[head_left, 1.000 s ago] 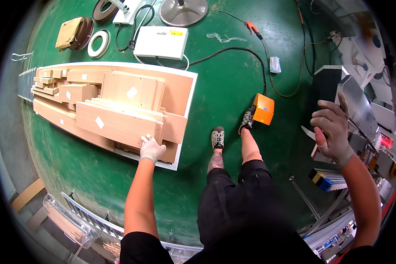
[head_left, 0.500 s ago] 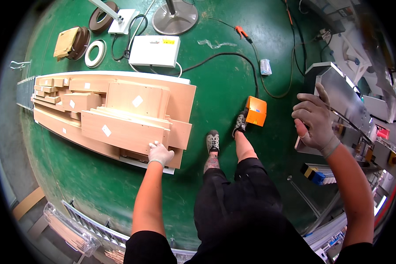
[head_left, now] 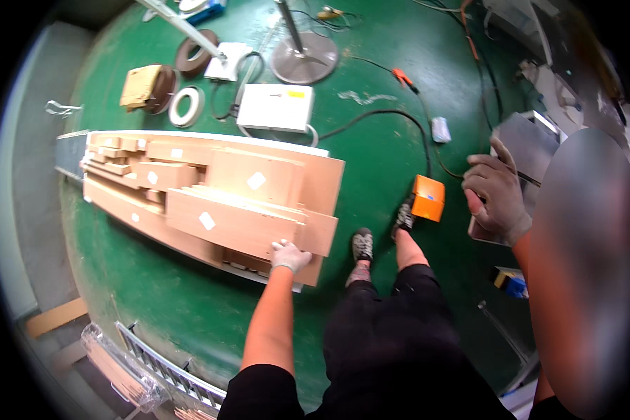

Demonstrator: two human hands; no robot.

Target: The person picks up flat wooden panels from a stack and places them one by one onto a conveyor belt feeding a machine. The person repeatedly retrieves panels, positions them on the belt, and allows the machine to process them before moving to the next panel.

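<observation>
Boards (head_left: 234, 171): in a big pile on the person's left, on a white base (head_left: 308, 149). Some are wide and flat. Short ones are stacked at the far left end.
Front board (head_left: 248, 232): long and light brown, on the near side of the pile, with a white tag (head_left: 206, 220) on it.
Left hand (head_left: 292, 257): in a glove, at the right end of that long board. Its fingers bend a little at the corner. I can't tell if it grips or just touches.
Right hand (head_left: 495, 192): in a glove, up on the other side, well apart from the pile. Its fingers are half bent and loose, and I see nothing in it.
Right shoe (head_left: 403, 215): just beside an orange box (head_left: 428, 198). I can't tell if it presses on it.
Left hand's job: it looks like taking hold of the long board, or keeping it steady. I don't think the board is up off the pile.
Right hand's next job: lifting would likely need this hand at the pile too. With one hand at one end, such a long board could tip or slide.
</observation>
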